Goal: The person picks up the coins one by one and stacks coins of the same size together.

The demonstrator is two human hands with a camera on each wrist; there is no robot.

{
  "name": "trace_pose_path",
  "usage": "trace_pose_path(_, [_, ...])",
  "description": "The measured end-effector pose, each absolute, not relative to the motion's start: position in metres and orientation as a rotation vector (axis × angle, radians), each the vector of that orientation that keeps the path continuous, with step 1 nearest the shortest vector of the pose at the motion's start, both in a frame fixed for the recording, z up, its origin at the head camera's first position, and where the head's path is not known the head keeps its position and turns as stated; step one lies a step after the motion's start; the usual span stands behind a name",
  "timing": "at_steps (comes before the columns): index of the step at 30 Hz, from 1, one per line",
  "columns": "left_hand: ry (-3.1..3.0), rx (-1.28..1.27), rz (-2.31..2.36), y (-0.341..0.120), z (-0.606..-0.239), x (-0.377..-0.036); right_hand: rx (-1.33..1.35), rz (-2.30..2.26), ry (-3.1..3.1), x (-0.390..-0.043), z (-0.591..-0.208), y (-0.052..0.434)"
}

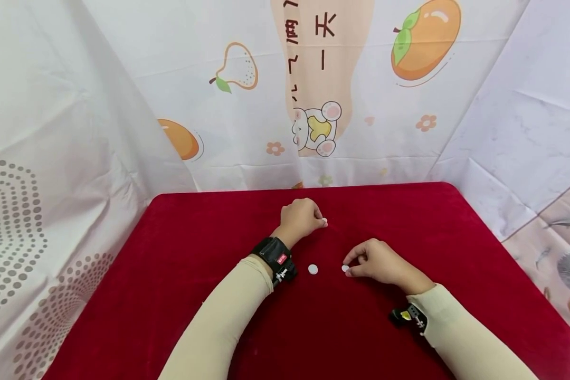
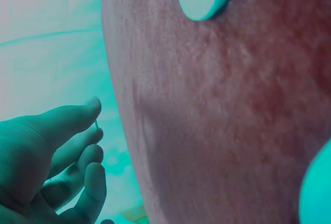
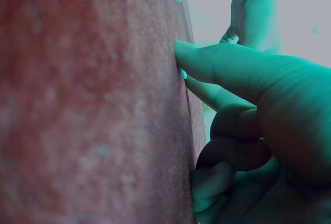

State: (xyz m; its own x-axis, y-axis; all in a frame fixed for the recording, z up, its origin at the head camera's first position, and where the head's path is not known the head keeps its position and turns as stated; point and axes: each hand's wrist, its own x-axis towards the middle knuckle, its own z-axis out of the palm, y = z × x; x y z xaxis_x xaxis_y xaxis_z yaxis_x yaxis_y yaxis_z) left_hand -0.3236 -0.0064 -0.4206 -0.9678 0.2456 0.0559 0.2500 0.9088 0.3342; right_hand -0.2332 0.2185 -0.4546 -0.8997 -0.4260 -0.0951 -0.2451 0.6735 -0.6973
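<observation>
My left hand (image 1: 300, 217) is held over the far middle of the red cloth, pinching a small white disc (image 1: 324, 221) between thumb and fingertips. In the left wrist view only a thin edge of this disc (image 2: 96, 124) shows. Nearer and to the right, my right hand (image 1: 377, 261) pinches a second white disc (image 1: 345, 268), down close at the cloth. The right wrist view shows it as a sliver (image 3: 183, 73) between thumb and index finger, the other fingers curled. A third white disc (image 1: 313, 269) lies flat on the cloth between my hands.
A red cloth (image 1: 209, 227) covers the table. Behind it hangs a white printed curtain (image 1: 247, 132), with more pale fabric at both sides. Each wrist wears a black camera mount, the left one (image 1: 275, 258) near the loose disc.
</observation>
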Motion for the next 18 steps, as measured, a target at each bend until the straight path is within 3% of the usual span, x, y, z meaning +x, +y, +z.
trace_pose_path(18, [-3.031, -0.445, -0.538, -0.028, -0.419, -0.311, -0.545, -1.041, 2.633, -0.234, -0.454, 0.218])
